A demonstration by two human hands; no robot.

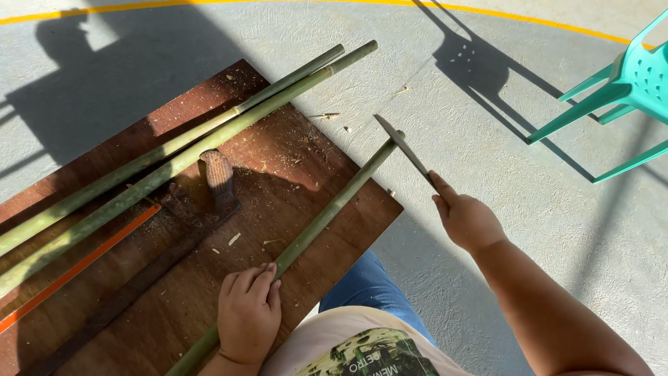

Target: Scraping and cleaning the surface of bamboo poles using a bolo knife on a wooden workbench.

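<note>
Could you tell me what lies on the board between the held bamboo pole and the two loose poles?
In the head view, a wooden-handled tool and wood chips lie on the board.

Teal plastic chair (637, 80) (right), two bamboo poles (174, 153)

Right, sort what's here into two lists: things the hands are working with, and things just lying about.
In use:
- left hand gripping the bamboo pole
- right hand holding the knife against that pole's far end
- wooden board under the pole

Lying about:
- two bamboo poles on the board
- hatchet
- orange strip
- green plastic chair
</note>
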